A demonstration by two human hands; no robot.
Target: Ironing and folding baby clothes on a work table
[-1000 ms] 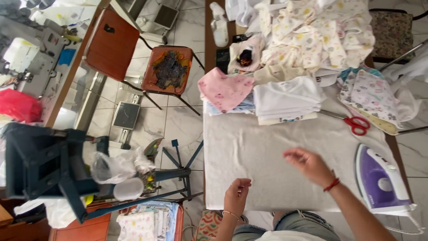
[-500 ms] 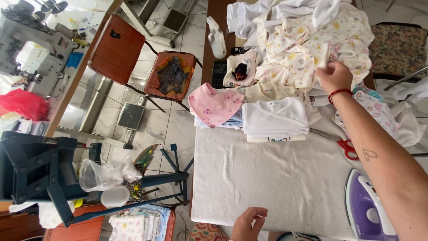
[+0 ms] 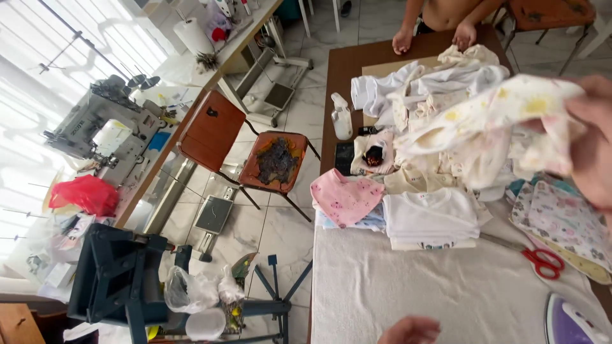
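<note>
Right hand: fingers clamped on a printed garment, lifted above the unsorted clothes pile.
Left hand: low over the padded ironing surface; finger position cannot be told.
Done: folded white stack beside pink bib.
Left: pile appears largely unprocessed.
Tools: iron and red scissors lie apart, untouched.

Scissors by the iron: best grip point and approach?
Take the scissors by the red handle loops, coming from above on the near right side. They lie flat on the white cloth, loops toward the iron, blades pointing away under the folded white stack. The loops are the exposed, safe end. The right hand holds a printed garment.
</note>
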